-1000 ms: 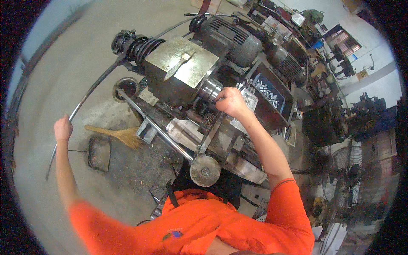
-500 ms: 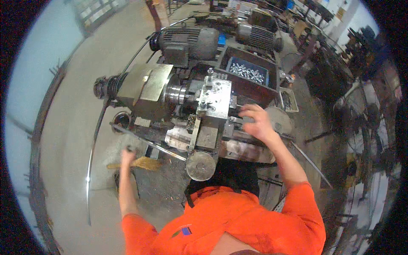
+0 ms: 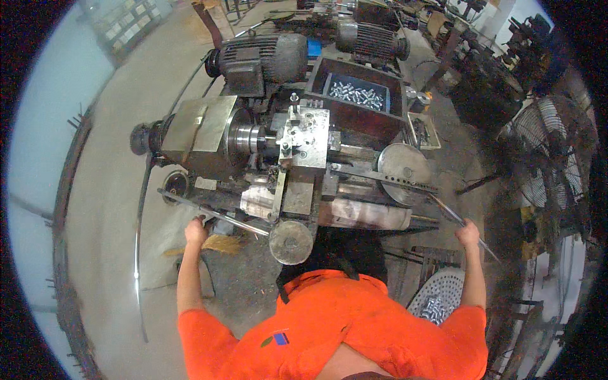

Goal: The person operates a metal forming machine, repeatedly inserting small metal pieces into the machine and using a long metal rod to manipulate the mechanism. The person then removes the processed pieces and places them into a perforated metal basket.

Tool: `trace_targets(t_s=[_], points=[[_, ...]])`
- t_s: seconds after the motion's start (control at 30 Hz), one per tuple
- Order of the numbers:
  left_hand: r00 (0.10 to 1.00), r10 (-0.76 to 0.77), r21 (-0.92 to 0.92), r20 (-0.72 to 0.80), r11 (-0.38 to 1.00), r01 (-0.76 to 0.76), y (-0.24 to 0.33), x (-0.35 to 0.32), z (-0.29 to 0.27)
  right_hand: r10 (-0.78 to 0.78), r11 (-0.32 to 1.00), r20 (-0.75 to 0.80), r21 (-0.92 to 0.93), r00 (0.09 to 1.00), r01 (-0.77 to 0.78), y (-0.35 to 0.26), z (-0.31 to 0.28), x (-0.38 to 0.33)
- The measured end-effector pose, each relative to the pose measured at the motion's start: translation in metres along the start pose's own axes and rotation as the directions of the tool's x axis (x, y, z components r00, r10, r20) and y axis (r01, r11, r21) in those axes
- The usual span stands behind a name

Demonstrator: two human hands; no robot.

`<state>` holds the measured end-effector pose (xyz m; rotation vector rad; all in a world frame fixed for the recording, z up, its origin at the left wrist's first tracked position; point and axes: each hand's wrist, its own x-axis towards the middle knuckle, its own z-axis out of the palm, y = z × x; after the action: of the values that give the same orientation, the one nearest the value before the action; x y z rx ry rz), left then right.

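Note:
My right hand [image 3: 467, 234] is closed around a slanting metal lever rod [image 3: 448, 210] at the right of a small lathe. This rod runs out from beside a large round disc [image 3: 404, 172]. At the left, my left hand [image 3: 195, 234] is closed on a dark piece, too small to name. Between my hands, a shiny tool block [image 3: 305, 136] sits beside the spindle chuck [image 3: 248, 138], with a thin bright piece between them. A second long rod [image 3: 221, 215] leads to a smaller disc [image 3: 291, 243] in front of my waist.
Behind the tool block, small metal pieces [image 3: 356, 95] fill a blue tray in a dark box. More pieces [image 3: 434, 310] lie in a perforated basket [image 3: 453, 285] by my right elbow. A motor [image 3: 272, 58] stands behind, a broom [image 3: 221, 244] near my left hand, a fan [image 3: 543, 145] far right.
My right hand has left the area beside the tool block and moved right and nearer, onto the lever rod. My left hand stays near the same spot. The view has shifted slightly.

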<state>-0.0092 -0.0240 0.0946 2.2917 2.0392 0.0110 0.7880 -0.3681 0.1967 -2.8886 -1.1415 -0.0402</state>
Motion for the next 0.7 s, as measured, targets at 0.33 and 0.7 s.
trace_targets(t_s=[0.33, 0.7], points=[[0.914, -0.383, -0.947, 0.137, 0.218, 0.234, 0.024, -0.007, -0.087, -0.006, 0.999, 0.169, 0.042, 0.986, -0.002, 0.008, 0.032, -0.094], [0.88, -0.474, -0.961, 0.031, 0.229, 0.158, 0.059, 0.013, -0.07, -0.038, 0.231, 0.6, 0.783, 0.799, -0.577, -0.118, 0.036, -0.209]])
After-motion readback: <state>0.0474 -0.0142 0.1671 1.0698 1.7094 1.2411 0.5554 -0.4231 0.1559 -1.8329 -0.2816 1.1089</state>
